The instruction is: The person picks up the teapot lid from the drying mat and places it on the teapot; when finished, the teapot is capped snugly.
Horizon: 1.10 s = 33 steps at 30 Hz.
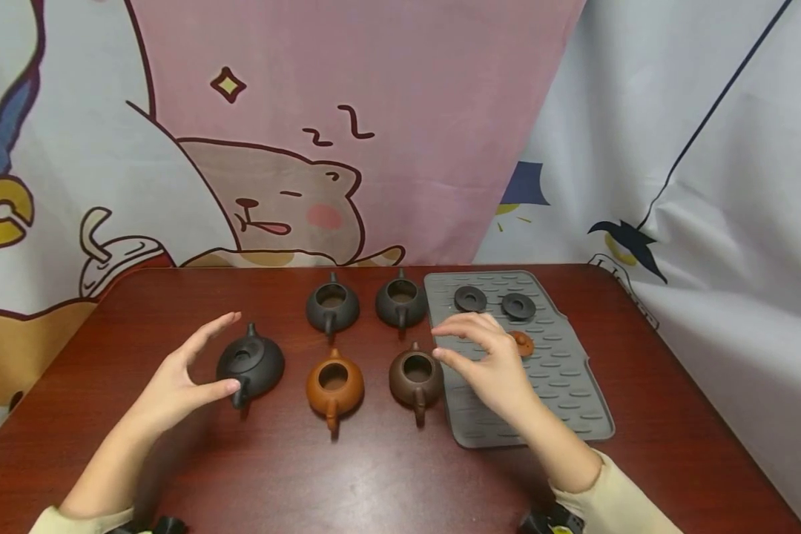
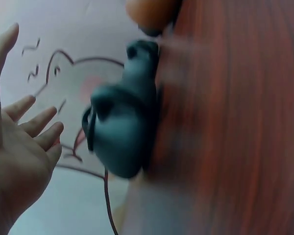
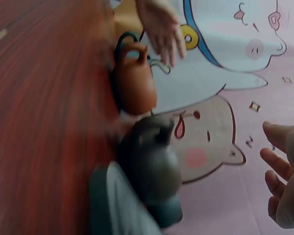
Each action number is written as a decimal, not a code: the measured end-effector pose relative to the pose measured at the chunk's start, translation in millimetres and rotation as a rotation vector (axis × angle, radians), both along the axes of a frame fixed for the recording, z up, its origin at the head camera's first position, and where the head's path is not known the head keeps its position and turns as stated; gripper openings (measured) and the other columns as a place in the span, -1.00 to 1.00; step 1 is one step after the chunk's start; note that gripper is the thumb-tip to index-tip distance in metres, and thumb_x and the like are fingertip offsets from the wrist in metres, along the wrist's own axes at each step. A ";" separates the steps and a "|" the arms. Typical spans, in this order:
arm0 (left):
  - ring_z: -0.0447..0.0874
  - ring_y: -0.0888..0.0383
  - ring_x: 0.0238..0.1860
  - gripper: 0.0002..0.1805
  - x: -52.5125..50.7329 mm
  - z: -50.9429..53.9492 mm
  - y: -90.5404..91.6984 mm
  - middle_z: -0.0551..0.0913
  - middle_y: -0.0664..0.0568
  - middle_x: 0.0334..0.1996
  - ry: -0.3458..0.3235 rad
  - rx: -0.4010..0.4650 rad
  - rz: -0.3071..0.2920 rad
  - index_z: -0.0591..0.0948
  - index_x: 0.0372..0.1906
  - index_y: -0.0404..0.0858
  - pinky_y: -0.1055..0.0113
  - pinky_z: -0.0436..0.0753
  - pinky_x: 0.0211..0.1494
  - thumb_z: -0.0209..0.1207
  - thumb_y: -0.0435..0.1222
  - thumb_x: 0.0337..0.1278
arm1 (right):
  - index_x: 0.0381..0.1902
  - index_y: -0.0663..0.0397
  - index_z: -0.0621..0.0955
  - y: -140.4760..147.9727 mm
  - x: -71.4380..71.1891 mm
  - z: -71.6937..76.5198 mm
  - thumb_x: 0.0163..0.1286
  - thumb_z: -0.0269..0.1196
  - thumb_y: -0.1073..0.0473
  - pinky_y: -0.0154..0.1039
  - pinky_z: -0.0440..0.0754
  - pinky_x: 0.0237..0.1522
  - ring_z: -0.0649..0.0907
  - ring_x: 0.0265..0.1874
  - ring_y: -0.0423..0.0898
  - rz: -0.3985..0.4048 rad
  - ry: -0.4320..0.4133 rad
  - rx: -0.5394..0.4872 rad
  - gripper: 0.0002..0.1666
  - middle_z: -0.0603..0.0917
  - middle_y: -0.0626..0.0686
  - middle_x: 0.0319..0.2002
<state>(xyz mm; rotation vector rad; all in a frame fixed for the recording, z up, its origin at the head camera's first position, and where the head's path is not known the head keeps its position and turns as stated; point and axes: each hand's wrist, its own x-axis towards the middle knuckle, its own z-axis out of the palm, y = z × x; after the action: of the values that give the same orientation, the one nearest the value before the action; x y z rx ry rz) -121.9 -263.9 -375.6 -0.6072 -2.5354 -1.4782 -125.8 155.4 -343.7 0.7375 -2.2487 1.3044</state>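
Observation:
My left hand (image 1: 173, 386) is beside a black lidded teapot (image 1: 256, 363), fingers spread and thumb over its handle side; the left wrist view shows this hand (image 2: 19, 161) apart from the pot (image 2: 120, 132). My right hand (image 1: 490, 363), fingers loosely bent and holding nothing, hovers over the left edge of a grey mat (image 1: 470, 426), next to a dark brown lidless teapot (image 1: 407, 378). In the right wrist view that hand (image 3: 289, 176) touches nothing. Left of the brown pot is an orange lidless teapot (image 1: 354, 386).
Two black lidless teapots (image 1: 317, 311) (image 1: 387, 308) stand at the back middle. On the mat lie two black lids (image 1: 463, 305) (image 1: 512, 315) and an orange lid (image 1: 526, 344), partly behind my right hand. A printed curtain (image 1: 440, 133) hangs behind the table (image 1: 294, 482).

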 end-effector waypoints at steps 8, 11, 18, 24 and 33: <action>0.13 0.20 0.37 0.03 10.1 8.8 35.0 0.28 -0.02 0.38 0.045 0.072 -0.121 0.22 0.45 -0.14 0.51 0.18 0.26 0.42 -0.54 -0.24 | -0.14 0.05 0.72 39.8 -4.6 -13.5 0.04 0.46 0.36 -0.40 0.39 -0.13 0.48 -0.16 -0.15 -0.106 -0.015 0.060 -0.64 0.66 -0.06 -0.13; 0.09 0.20 0.40 0.03 13.6 7.9 46.3 0.26 0.02 0.39 0.039 0.074 -0.145 0.21 0.46 -0.11 0.53 0.11 0.29 0.43 -0.48 -0.23 | -0.13 0.08 0.71 54.0 -6.8 -18.6 0.03 0.46 0.40 -0.42 0.38 -0.31 0.42 -0.27 -0.18 -0.141 -0.016 0.068 -0.61 0.65 -0.03 -0.14; 0.03 0.11 0.43 0.06 20.0 5.7 68.3 0.22 -0.02 0.41 0.013 0.092 -0.200 0.20 0.46 -0.10 0.50 0.03 0.34 0.47 -0.43 -0.27 | -0.08 0.07 0.70 84.8 -15.9 -30.5 0.10 0.42 0.36 -0.35 0.40 -0.34 0.46 -0.31 -0.15 -0.224 -0.035 0.140 -0.63 0.64 -0.06 -0.17; 0.07 0.15 0.41 0.10 23.3 -0.4 78.7 0.20 0.07 0.42 -0.016 0.017 -0.186 0.17 0.47 -0.01 0.42 0.09 0.32 0.50 -0.36 -0.27 | 0.00 0.09 0.66 106.6 -26.0 -40.2 0.21 0.38 0.25 -0.20 0.41 -0.33 0.49 -0.23 0.00 -0.291 -0.124 0.211 -0.64 0.62 0.04 -0.04; 0.07 0.13 0.41 0.06 19.2 -20.6 82.3 0.20 0.03 0.42 -0.083 0.043 -0.205 0.16 0.47 -0.05 0.58 0.06 0.27 0.48 -0.32 -0.19 | 0.05 0.11 0.63 132.2 -36.7 -55.6 0.28 0.34 0.16 -0.24 0.42 -0.49 0.47 -0.21 -0.02 -0.333 -0.235 0.246 -0.61 0.58 0.10 -0.02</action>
<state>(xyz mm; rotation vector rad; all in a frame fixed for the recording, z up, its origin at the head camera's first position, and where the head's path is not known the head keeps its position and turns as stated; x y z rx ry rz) -102.7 -181.6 -396.1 -0.8386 -2.5596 -1.6517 -162.4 287.7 -399.3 0.2760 -2.6135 1.0102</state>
